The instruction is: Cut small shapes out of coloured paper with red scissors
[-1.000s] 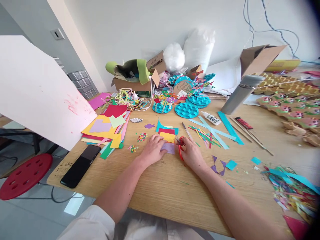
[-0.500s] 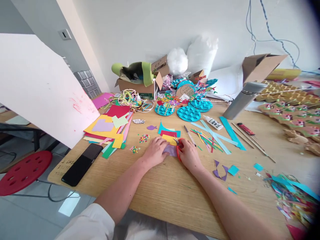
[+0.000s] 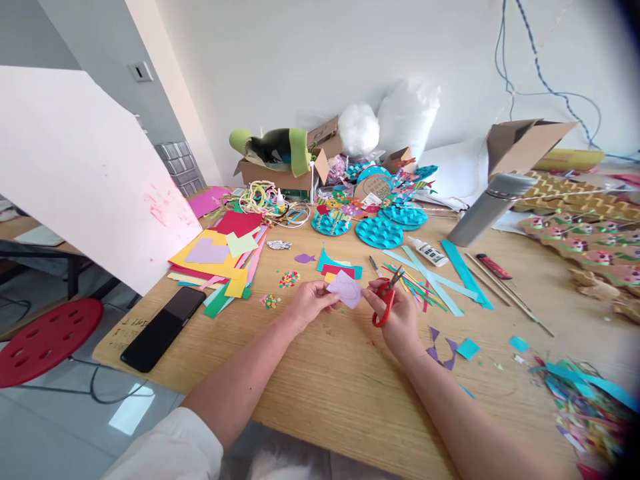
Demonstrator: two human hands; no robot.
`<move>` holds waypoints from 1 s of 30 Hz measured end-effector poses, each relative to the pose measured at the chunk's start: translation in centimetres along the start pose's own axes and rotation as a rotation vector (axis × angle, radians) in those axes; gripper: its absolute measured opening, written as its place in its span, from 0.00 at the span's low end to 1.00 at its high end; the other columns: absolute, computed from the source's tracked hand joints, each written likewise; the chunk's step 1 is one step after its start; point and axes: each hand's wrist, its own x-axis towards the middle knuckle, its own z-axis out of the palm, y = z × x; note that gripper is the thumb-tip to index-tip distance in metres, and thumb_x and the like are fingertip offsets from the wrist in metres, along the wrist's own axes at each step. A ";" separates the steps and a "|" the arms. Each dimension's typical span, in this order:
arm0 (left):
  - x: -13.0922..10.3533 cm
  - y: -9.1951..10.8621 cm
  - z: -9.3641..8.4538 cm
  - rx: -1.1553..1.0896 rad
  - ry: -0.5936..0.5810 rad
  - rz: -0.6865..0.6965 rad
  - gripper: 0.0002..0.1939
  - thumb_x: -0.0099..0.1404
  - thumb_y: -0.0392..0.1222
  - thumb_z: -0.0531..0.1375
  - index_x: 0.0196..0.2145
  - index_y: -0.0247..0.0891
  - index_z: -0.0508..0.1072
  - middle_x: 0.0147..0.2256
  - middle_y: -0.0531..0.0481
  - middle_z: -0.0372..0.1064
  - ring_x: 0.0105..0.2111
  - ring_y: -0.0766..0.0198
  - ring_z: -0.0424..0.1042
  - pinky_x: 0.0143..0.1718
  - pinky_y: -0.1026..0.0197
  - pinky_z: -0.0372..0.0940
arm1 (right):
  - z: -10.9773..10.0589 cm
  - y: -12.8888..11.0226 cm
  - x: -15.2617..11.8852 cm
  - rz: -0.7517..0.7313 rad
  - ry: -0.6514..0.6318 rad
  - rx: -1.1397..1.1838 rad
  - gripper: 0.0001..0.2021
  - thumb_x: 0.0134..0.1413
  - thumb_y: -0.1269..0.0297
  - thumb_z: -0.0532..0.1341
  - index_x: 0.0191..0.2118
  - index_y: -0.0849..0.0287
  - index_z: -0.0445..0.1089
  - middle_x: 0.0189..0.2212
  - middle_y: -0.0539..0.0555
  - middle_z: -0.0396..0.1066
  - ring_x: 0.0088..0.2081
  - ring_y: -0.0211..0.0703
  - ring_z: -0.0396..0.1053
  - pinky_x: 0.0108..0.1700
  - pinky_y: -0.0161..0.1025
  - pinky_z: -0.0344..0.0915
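My left hand (image 3: pixel 314 303) pinches the left edge of a light purple piece of paper (image 3: pixel 346 289), which bears a drawn curved outline. At the paper's right edge, the fingertips of my right hand (image 3: pixel 397 317) touch or grip it. That same hand holds red-handled scissors (image 3: pixel 384 303), their blades pointing up and away. Just beyond the paper lie a dark red paper piece (image 3: pixel 341 271), a bit of yellow paper (image 3: pixel 330 277) and a blue cut piece (image 3: pixel 327 259). A small purple paper fish (image 3: pixel 305 258) is to their left.
A black phone (image 3: pixel 163 330) and stacked coloured paper (image 3: pixel 215 250) lie on the left. Glue (image 3: pixel 427 253), blue strips (image 3: pixel 463 273) and a grey bottle (image 3: pixel 487 213) stand or lie right. Purple scraps (image 3: pixel 443 350) are near my right forearm; a shredded-paper pile (image 3: pixel 590 400) is at far right.
The purple paper has come up off the table and is now between both hands. My right hand has moved right, its scissors turned with the blades upward.
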 end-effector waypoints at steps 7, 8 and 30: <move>-0.1 0.2 0.3 -0.101 0.072 -0.017 0.17 0.46 0.49 0.69 0.26 0.32 0.73 0.22 0.49 0.71 0.23 0.67 0.68 0.28 0.64 0.62 | -0.2 0.5 -0.2 0.079 -0.068 0.067 0.15 0.42 0.60 0.72 0.36 0.57 0.70 0.30 0.49 0.70 0.31 0.41 0.67 0.35 0.38 0.63; -0.1 0.3 0.4 -0.131 0.078 -0.028 0.17 0.46 0.49 0.69 0.27 0.32 0.74 0.23 0.48 0.71 0.23 0.67 0.69 0.28 0.64 0.62 | -0.2 0.4 -0.3 0.081 -0.074 0.080 0.14 0.43 0.61 0.72 0.36 0.57 0.70 0.30 0.49 0.70 0.32 0.41 0.67 0.36 0.38 0.63; 0.1 -0.4 3.2 -0.253 0.316 -0.048 0.32 0.52 0.72 0.58 0.18 0.35 0.68 0.11 0.55 0.54 0.15 0.70 0.59 0.21 0.64 0.54 | -0.6 -1.1 0.0 0.032 0.148 0.072 0.15 0.41 0.56 0.71 0.33 0.58 0.71 0.26 0.50 0.69 0.29 0.43 0.67 0.34 0.41 0.63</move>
